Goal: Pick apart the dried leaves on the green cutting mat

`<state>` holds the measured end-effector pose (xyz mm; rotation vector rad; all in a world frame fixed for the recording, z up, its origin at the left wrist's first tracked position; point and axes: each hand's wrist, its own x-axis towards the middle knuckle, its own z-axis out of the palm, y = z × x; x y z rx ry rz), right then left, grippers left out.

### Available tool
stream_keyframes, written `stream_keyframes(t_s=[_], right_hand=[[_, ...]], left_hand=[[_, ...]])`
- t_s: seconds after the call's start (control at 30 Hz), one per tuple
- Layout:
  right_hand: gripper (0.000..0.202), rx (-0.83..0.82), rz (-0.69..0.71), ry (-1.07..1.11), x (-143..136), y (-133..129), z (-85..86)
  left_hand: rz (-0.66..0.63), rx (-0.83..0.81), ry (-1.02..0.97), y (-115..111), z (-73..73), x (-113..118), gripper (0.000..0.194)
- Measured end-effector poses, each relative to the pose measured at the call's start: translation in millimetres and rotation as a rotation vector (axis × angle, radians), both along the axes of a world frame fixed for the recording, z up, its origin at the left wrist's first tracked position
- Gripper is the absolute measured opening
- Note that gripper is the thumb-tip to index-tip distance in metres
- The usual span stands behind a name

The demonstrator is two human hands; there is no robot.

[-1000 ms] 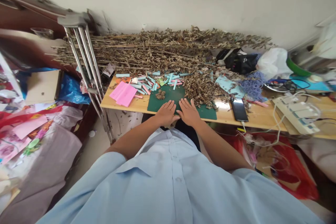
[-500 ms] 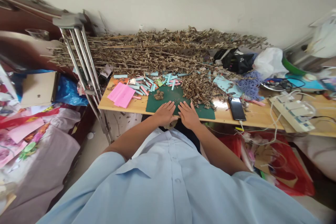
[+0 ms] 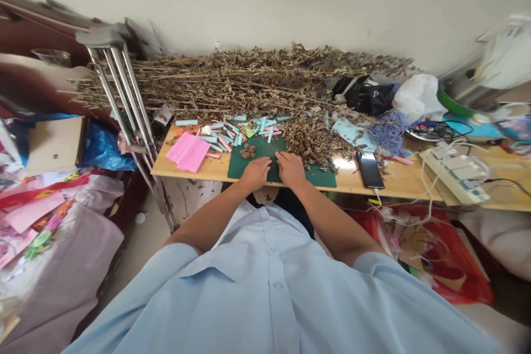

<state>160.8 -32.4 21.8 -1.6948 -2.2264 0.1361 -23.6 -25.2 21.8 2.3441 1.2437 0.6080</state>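
Observation:
My left hand (image 3: 256,173) and my right hand (image 3: 290,170) are close together over the near edge of a green cutting mat (image 3: 323,177). Both have their fingers drawn in and pressed together, with the fingertips facing each other across a small gap. Whatever may be under the fingers is hidden. A small clump of dried leaves (image 3: 248,150) lies on the mat just beyond my left hand. Past my right hand, a larger heap of crumbled dried leaves (image 3: 311,141) covers the mat's right part.
Blue and pink paper rolls (image 3: 226,135) and pink paper sheets (image 3: 188,152) lie left of the mat. Long dried stalks (image 3: 232,80) fill the back. Rightward are a phone (image 3: 370,170), purple yarn (image 3: 390,133) and a power strip (image 3: 454,174). Metal crutches (image 3: 124,88) stand at the left.
Both hands lay flat with fingers stretched out; now their fingers are curled in. My right hand has shifted slightly away from me and left. The view has shifted slightly.

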Motion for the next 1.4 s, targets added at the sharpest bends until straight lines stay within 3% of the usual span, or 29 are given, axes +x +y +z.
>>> stream_keyframes(t_s=[0.13,0.3,0.5,0.7,0.93,1.03,1.4], right_hand=[[0.035,0.000,0.052,-0.032,5.3,19.5,-3.0],[0.028,0.013,0.087,-0.060,7.3,26.7,-6.3],[0.024,0.070,-0.085,0.280,6.1,22.8,-10.8],[0.026,-0.050,-0.173,0.758,-6.3,14.6,-13.2],[0.019,-0.124,-0.234,1.052,-15.8,9.6,-16.3],[0.025,-0.137,-0.265,1.183,-15.9,11.3,-17.9],[0.028,-0.133,-0.253,1.229,-11.4,11.5,-23.6]], left_hand=[[0.184,-0.087,-0.159,8.2,0.9,6.8,0.036],[0.261,-0.179,-0.280,21.8,2.3,22.6,0.030],[0.344,-0.338,-0.446,30.7,-5.3,32.9,0.031],[0.253,-0.202,-0.486,24.1,-12.9,28.7,0.025],[0.225,-0.118,-0.447,22.4,-16.8,28.4,0.016],[0.211,-0.078,-0.410,22.1,-16.8,28.8,0.015],[0.176,-0.055,-0.385,21.3,-16.8,27.3,0.019]])
